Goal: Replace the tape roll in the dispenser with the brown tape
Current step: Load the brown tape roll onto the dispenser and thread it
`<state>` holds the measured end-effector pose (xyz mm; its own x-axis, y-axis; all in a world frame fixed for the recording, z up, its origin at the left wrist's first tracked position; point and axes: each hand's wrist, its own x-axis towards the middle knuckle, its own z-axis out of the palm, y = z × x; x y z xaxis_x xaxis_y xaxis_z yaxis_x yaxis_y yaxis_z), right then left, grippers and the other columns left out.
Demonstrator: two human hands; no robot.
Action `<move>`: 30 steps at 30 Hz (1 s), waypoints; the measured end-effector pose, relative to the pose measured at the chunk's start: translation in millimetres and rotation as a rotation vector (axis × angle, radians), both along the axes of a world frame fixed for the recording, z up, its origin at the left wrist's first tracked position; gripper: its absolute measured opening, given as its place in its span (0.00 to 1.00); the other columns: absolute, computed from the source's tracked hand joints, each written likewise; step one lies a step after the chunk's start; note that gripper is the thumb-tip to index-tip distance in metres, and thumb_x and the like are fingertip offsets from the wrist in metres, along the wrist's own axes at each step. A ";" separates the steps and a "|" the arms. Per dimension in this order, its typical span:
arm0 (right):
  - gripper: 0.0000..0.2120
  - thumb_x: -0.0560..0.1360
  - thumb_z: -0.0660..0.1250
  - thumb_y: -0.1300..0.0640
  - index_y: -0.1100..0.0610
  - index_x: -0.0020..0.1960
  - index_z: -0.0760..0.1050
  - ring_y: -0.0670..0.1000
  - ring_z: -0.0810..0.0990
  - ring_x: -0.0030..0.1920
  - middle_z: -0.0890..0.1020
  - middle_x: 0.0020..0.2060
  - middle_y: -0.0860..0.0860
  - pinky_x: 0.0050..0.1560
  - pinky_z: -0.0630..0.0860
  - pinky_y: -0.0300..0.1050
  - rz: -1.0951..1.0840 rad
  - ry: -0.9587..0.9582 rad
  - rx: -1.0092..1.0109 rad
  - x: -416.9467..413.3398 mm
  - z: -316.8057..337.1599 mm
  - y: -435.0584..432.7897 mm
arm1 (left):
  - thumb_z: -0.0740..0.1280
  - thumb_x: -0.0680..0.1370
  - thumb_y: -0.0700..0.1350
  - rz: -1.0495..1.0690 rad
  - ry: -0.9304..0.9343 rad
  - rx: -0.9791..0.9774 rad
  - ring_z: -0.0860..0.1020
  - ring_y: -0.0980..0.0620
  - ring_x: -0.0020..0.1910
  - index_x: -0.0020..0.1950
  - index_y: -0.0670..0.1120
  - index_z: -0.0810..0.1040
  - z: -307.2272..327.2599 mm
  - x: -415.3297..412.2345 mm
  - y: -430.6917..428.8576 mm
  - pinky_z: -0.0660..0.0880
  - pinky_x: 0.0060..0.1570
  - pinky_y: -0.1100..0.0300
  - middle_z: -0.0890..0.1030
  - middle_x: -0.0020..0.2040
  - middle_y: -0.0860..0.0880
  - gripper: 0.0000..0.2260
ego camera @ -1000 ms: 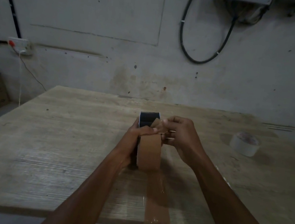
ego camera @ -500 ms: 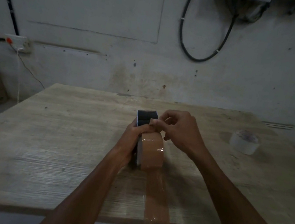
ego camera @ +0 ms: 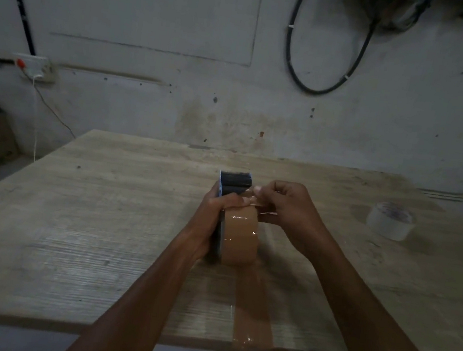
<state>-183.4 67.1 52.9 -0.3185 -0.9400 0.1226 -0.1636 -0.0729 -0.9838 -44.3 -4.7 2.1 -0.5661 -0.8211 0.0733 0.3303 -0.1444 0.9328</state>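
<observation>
I see the brown tape roll (ego camera: 241,237) sitting in the dispenser (ego camera: 233,182) at the middle of the bench (ego camera: 99,216). My left hand (ego camera: 214,217) is clamped around the dispenser's side, and my right hand (ego camera: 288,210) pinches the tape's loose end at the top. A brown strip (ego camera: 254,312) lies stuck toward the near edge; a pale roll (ego camera: 390,220) rests well apart at right.

The left hand (ego camera: 212,220) covers the dispenser's (ego camera: 233,182) side (its handle unseen); the clear roll's (ego camera: 390,223) label print is too blurred to read.
</observation>
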 end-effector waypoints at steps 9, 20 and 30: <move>0.09 0.79 0.65 0.61 0.67 0.45 0.77 0.56 0.85 0.40 0.85 0.44 0.62 0.36 0.81 0.43 -0.035 -0.047 0.023 2.8 -6.4 0.3 | 0.71 0.69 0.43 0.015 0.029 0.002 0.80 0.43 0.43 0.68 0.38 0.72 0.3 -0.9 0.1 0.79 0.38 0.52 0.80 0.51 0.38 0.28; 0.05 0.78 0.67 0.61 0.60 0.47 0.82 0.47 0.85 0.35 0.85 0.41 0.54 0.35 0.81 0.39 -0.119 0.210 -0.106 4.5 -5.1 -0.3 | 0.73 0.69 0.43 -0.028 0.022 0.023 0.81 0.47 0.39 0.66 0.40 0.74 5.2 1.3 4.4 0.79 0.36 0.54 0.81 0.47 0.41 0.26; 0.03 0.77 0.68 0.60 0.55 0.48 0.82 0.41 0.83 0.34 0.84 0.38 0.47 0.35 0.80 0.33 -0.202 0.525 -0.296 10.3 -8.0 -3.4 | 0.72 0.68 0.45 -0.036 -0.002 0.049 0.80 0.48 0.35 0.65 0.41 0.74 4.9 1.5 4.2 0.77 0.37 0.55 0.81 0.41 0.44 0.26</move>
